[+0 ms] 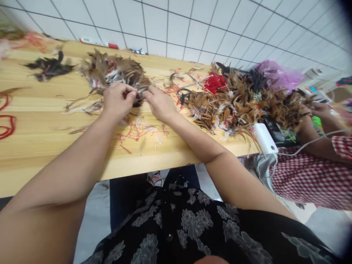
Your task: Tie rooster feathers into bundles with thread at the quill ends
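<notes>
My left hand [118, 99] and my right hand [158, 102] meet over a wooden table [49, 146], fingers pinched together on a small dark bunch of feathers [139, 98] between them. Just behind the hands lies a pile of brown feathers [112, 71]. Scraps of red thread and white fluff [137, 132] are strewn on the wood under my wrists.
A bigger heap of brown feathers [233, 102] with a red tuft [214, 82] lies to the right, purple feathers [277, 75] behind it. A dark feather clump [49, 68] sits far left. A white power bank [265, 138] rests at the table edge. Another person in a red checked sleeve [310, 176] works at right.
</notes>
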`<action>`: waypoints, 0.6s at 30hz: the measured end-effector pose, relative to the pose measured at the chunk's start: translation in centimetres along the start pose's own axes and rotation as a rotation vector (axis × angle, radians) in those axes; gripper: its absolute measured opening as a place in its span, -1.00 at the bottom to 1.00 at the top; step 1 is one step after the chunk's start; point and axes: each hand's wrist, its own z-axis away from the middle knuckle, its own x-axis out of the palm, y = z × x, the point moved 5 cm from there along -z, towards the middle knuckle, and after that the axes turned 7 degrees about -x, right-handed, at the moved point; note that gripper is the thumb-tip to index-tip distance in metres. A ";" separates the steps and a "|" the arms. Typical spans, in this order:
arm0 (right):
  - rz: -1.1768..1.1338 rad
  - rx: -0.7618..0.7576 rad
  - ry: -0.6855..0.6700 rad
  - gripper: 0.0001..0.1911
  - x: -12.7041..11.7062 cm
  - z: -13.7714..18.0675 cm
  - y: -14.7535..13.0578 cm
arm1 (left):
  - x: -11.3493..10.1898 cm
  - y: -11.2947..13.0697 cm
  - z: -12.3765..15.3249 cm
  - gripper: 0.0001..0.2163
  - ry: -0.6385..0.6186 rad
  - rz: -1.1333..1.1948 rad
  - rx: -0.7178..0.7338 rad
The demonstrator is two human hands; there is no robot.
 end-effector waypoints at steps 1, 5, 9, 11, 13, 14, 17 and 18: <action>-0.005 0.019 0.009 -0.43 0.5 -0.1 1.0 | 0.0 0.0 -0.1 -0.88 0.012 -0.004 -0.010; 0.011 0.266 0.013 -0.42 1.1 0.5 4.6 | -0.1 -0.2 -0.5 -0.88 0.034 -0.017 -0.030; -0.012 0.336 0.021 -0.46 1.0 0.5 5.1 | -0.4 -0.7 -0.8 -0.84 0.068 -0.085 -0.107; -0.046 0.302 -0.031 -0.48 1.5 0.2 4.7 | -0.6 -1.0 -0.8 -0.82 0.067 -0.113 -0.114; -0.081 0.294 -0.057 -0.50 2.1 -0.2 4.5 | -0.9 -1.3 -1.1 -0.80 0.052 -0.148 -0.102; -0.099 0.306 -0.060 -0.52 2.3 -0.3 4.5 | -1.1 -1.4 -1.3 -0.78 0.045 -0.172 -0.091; -0.140 0.359 -0.085 -0.54 2.7 -0.5 5.0 | -1.9 -1.3 -2.3 -0.78 0.039 -0.257 -0.048; -0.146 0.369 -0.092 -0.54 2.7 -0.6 5.1 | -2.2 -1.0 -2.6 -0.79 0.034 -0.284 -0.034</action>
